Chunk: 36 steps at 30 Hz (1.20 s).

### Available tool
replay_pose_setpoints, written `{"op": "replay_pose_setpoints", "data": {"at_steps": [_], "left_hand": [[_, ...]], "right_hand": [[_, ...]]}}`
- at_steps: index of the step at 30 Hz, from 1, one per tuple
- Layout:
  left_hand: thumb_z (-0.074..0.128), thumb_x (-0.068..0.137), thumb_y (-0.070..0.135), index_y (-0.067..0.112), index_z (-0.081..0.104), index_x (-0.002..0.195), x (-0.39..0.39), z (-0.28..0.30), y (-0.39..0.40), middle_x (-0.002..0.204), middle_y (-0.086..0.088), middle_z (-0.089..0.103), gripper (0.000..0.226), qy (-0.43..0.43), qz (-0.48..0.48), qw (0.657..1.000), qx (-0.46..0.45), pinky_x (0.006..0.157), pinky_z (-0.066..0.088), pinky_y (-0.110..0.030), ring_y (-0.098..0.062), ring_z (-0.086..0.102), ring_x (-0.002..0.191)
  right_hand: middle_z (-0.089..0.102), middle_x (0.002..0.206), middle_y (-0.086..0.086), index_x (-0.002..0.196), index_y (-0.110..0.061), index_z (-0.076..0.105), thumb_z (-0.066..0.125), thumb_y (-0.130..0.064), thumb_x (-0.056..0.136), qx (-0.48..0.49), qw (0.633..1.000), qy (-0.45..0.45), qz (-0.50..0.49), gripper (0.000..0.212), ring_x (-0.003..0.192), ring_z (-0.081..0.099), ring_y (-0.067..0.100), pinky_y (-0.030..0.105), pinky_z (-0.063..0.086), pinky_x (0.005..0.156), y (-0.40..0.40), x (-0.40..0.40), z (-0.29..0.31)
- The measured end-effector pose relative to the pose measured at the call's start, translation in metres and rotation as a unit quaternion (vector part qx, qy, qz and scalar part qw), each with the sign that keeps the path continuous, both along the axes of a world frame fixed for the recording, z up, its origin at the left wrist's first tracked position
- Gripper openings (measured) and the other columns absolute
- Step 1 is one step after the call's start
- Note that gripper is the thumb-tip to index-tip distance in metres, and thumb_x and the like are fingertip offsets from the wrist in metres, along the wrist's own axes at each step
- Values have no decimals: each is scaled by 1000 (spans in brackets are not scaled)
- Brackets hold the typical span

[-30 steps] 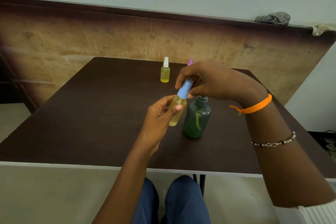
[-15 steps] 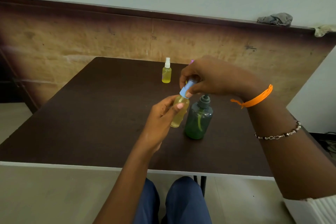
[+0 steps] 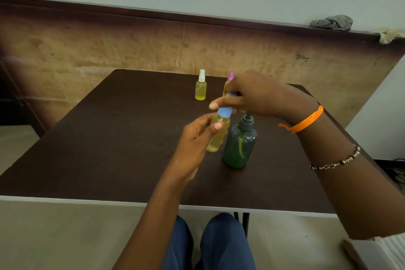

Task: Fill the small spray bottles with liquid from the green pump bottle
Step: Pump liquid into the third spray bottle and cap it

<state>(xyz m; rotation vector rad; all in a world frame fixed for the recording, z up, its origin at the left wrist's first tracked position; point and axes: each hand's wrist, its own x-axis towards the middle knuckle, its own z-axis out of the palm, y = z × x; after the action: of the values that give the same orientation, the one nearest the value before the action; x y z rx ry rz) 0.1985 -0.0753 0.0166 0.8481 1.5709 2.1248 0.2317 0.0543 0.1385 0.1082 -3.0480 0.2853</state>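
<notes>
Left hand [image 3: 198, 138] is raised over the table [image 3: 109, 138], palm facing right, thumb and fingers curled round the body of the small spray bottle [image 3: 218, 132] — bottle tilted slightly, full of yellow liquid, held off the tabletop. Right hand [image 3: 256, 94] reaches in from the right, wrist bent down, fingers pinching the blue cap [image 3: 224, 112] on that bottle's neck. Green pump bottle [image 3: 240, 144] stands upright just right of the held bottle, under the right hand. White-capped bottle [image 3: 201, 86] and purple-capped bottle [image 3: 229, 82] stand farther back — the latter partly hidden behind the right hand.
</notes>
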Motion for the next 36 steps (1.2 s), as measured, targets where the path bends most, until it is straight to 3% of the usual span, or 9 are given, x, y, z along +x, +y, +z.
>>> {"op": "replay_pose_setpoints", "data": {"at_steps": [4,7,9,12,17,23,28,33,36], "left_hand": [[55,79,31,21,65,102,-3,2,1,88,3,67,26,5,4,1000,10,81,48,-40,-14,60,86],[55,79,31,22,65,102,-5,4,0,90,4,67,26,17,4,1000,6,80,49,-37,-14,61,88],[55,82,29,22,65,103,-4,4,1,87,7,68,24,30,6,1000,2,80,50,-36,-12,61,88],[57,85,29,22,64,103,-3,3,1,86,7,68,21,27,3,1000,4,79,51,-37,-12,62,87],[58,87,28,23,65,103,-5,3,0,90,4,68,18,23,1,1000,5,78,50,-36,-13,62,88],[51,91,15,19,63,104,0,4,3,89,2,66,18,29,10,1000,-4,73,51,-31,-9,62,83],[53,81,26,16,62,106,-3,2,-2,92,0,68,29,-33,-57,998,19,80,53,-35,-12,62,87],[56,88,16,12,59,114,-11,5,-14,100,-1,70,26,-61,-147,987,36,87,54,-43,-14,64,99],[55,84,18,12,60,113,-17,10,-16,98,-1,70,30,-49,-119,991,36,86,55,-43,-14,65,97]], "right_hand": [[63,100,0,110,-20,61,71,-26,79,-28,999,-18,39,33,79,58,10,25,48,72,3,10,13],[67,99,1,100,-20,63,70,-9,78,-8,997,-38,62,26,84,64,15,37,54,78,5,9,13],[69,81,7,89,-12,64,68,-23,83,-26,998,-43,31,13,67,65,16,34,55,68,2,4,10],[60,58,4,76,-7,64,61,-48,82,-20,1000,-12,-6,42,53,56,14,30,45,60,1,0,5],[67,97,-1,99,-22,65,73,-15,77,-44,996,-47,66,25,86,63,13,32,52,77,5,6,13],[66,69,-1,89,-12,63,66,-32,84,6,998,-69,14,21,64,64,12,30,51,65,2,1,9],[60,82,-14,98,-18,66,71,-18,81,-29,994,-73,77,18,70,57,-3,12,44,65,9,2,9],[70,94,7,96,0,67,68,-13,83,-183,976,-60,100,19,88,66,25,32,54,83,13,2,3],[68,91,14,91,-8,67,67,-22,84,-234,968,23,83,16,87,64,33,50,50,84,7,3,-12]]}}
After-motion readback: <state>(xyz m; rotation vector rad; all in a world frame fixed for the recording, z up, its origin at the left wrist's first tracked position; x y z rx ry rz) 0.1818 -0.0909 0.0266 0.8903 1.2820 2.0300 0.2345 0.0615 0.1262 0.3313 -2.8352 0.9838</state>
